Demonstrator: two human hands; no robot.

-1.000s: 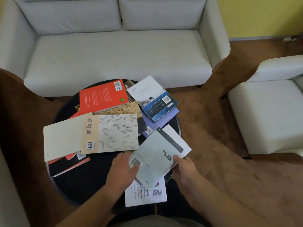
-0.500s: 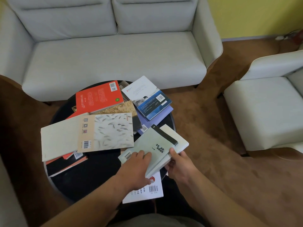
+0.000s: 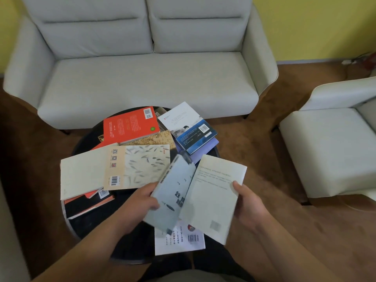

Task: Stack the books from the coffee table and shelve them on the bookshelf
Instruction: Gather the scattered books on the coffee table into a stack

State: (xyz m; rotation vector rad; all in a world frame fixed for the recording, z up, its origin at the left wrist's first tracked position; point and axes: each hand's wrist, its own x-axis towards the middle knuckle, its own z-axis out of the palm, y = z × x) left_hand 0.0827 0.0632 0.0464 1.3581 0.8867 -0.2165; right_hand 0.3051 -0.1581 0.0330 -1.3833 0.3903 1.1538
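left grip point(image 3: 140, 202): clasps pale blue book point(image 3: 173, 192), held over worktop point(image 3: 85, 226);
right grip point(image 3: 250, 206): pinches cream book point(image 3: 213, 196), just beside;
advice: likely best to align spines and edges before stacking

bench point(image 3: 95, 228): dark, smooth top with a faint sheen.
sofa point(image 3: 142, 82): pale grey woven cloth, matt, fine grain.
armchair point(image 3: 329, 149): at 3 o'clock of the bench; off-white upholstery, matt, smoother than the sofa.
carpet point(image 3: 254, 139): brown short pile, matt, slightly rough.
wall point(image 3: 305, 27): yellow, flat matt.
red book point(image 3: 130, 125): 12 o'clock on the bench; smooth paper cover, slight sheen.
fish-print book point(image 3: 140, 165): matt paper cover.
blue-and-white book point(image 3: 191, 129): 2 o'clock; smooth coated cover, light gloss.
cream book point(image 3: 213, 196): matt paper cover.
grey-blue book point(image 3: 173, 196): paper cover; finish blurred.
white book point(image 3: 179, 243): 6 o'clock; smooth paper cover.
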